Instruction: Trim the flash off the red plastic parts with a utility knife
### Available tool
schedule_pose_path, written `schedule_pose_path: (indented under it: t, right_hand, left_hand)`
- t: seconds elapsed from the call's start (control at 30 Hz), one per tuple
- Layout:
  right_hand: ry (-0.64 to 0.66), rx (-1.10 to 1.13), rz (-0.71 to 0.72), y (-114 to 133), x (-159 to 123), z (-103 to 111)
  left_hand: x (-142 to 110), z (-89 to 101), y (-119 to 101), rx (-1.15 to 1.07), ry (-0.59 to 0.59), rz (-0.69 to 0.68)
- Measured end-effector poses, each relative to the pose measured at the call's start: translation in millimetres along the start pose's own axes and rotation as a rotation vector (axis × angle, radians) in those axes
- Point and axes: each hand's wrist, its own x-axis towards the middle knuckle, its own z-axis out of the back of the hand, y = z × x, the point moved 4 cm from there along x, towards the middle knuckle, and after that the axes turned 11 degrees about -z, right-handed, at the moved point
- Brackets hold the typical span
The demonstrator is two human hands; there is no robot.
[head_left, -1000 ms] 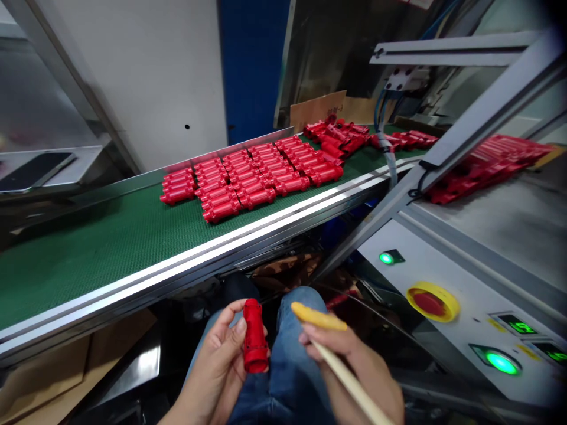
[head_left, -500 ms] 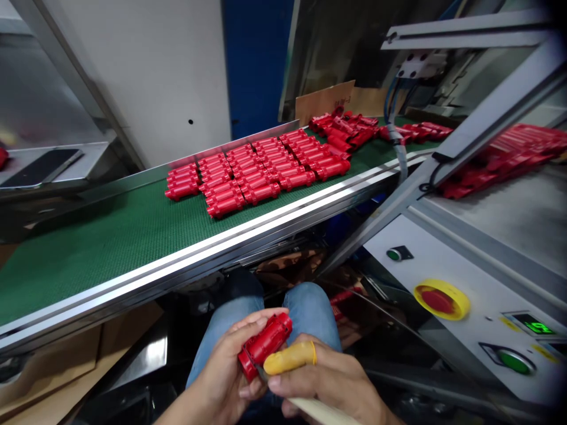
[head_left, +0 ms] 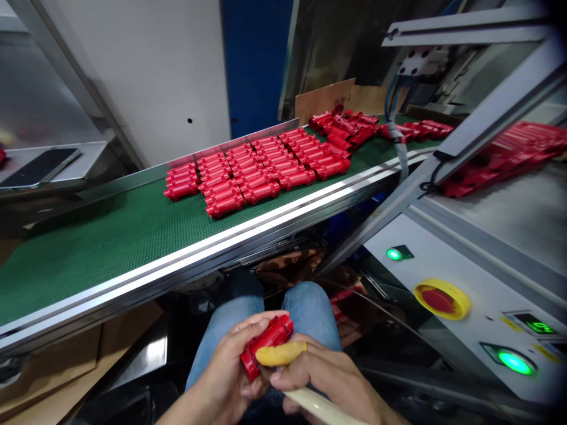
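My left hand (head_left: 224,375) is closed around a red plastic part (head_left: 266,345), held tilted over my lap. My right hand (head_left: 321,378) grips a pale stick-like tool (head_left: 319,408), and its forefinger wears a yellow finger cot (head_left: 279,354) pressed against the red part. The tool's tip is hidden where the two hands meet. Rows of several similar red parts (head_left: 257,171) lie on the green conveyor belt (head_left: 110,236) ahead of me.
A loose pile of red parts (head_left: 349,127) sits at the belt's far end, more (head_left: 505,156) on the grey machine table to the right. A control panel has a red emergency button (head_left: 440,298) and green lights (head_left: 514,361). A phone (head_left: 39,167) lies on the left shelf.
The red part went from upright in my left hand to tilted, and my right hand closed in until its yellow-capped finger pressed on it. The hands have barely shifted in the last half second.
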Motion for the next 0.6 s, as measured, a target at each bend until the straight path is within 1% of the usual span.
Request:
schedule_pose_path:
  t: [0.07, 0.1, 0.13, 0.2, 0.3, 0.37, 0.43, 0.5, 0.6]
  right_hand:
    - [0.084, -0.056, 0.01, 5.0, 1.8, 0.0]
    - [0.108, -0.077, 0.001, 6.7, 1.2, 0.0]
    - [0.104, -0.078, -0.028, 7.2, -0.6, 0.5]
    - [0.01, -0.026, -0.113, 5.6, -7.6, 3.9]
    - [-0.209, 0.063, -0.186, 2.0, -22.0, 12.7]
    - [-0.316, 0.089, -0.21, 0.0, -27.5, 18.7]
    - [-0.397, 0.08, -0.207, -1.0, -28.3, 23.1]
    - [-0.439, -0.009, -0.169, -0.7, -27.0, 23.1]
    - [-0.448, -0.196, -0.116, -0.1, -27.0, 14.1]
  left_hand:
    - [-0.7, -1.6, -0.3, -0.005, -0.005, -0.005]
    - [-1.0, -2.4, -0.9, -0.01, -0.008, -0.008]
    - [-1.2, -3.3, -1.6, -0.013, -0.008, -0.008]
    - [-1.3, -5.2, -3.3, -0.012, 0.009, -0.002]
    - [-0.8, -8.3, -7.9, -0.021, 0.084, -0.04]
    - [-0.8, -10.1, -12.2, -0.024, 0.146, -0.116]
    - [-1.6, -10.1, -16.1, 0.0, 0.175, -0.205]
    - [-2.9, -5.9, -20.8, 0.035, 0.124, -0.329]
    - [-6.2, 4.2, -28.7, 0.096, 0.016, -0.566]
